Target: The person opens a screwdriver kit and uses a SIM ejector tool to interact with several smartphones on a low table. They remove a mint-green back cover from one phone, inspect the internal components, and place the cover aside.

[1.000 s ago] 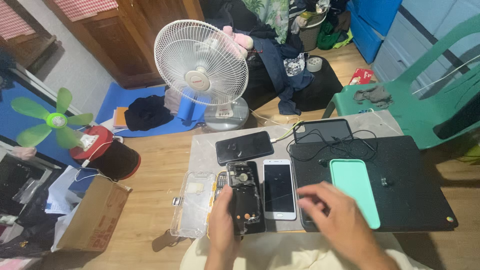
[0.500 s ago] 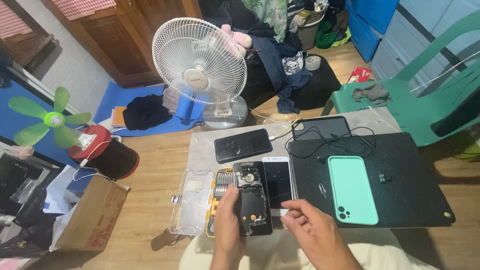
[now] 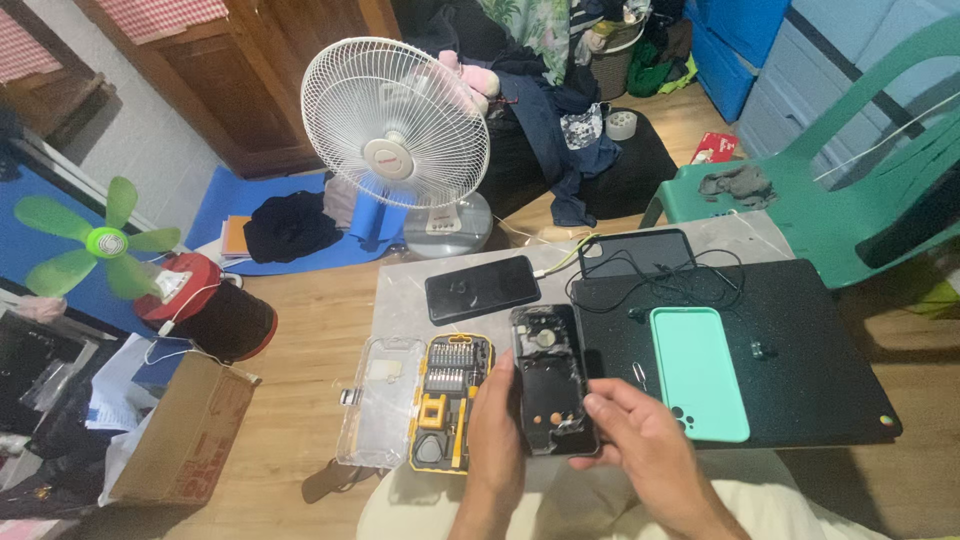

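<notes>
Fingers of our left hand (image 3: 497,430) are wrapped along the left edge of the opened phone (image 3: 549,382), thumb up its side, so that hand grips the phone; our right hand (image 3: 632,440) curls in from the other side with its fingertips (image 3: 592,404) pinching the phone's lower right edge. We hold the phone just above the small grey table (image 3: 400,300), and everything else sits around that phone. Its back cover is already off, with dark inner parts and a round pale piece near the top showing, so by our judgement the opening is done and the inside work is still ahead; no tool is in either hand yet. Just left of the phone lies the yellow screwdriver bit kit (image 3: 450,410), its clear lid (image 3: 380,412) swung open further left. Just right of the phone is the black mat (image 3: 800,380) carrying the mint green phone case (image 3: 697,370). Beyond the phone, up the table, a black phone (image 3: 482,288) lies flat, and farther behind stands the white fan (image 3: 395,125)
</notes>
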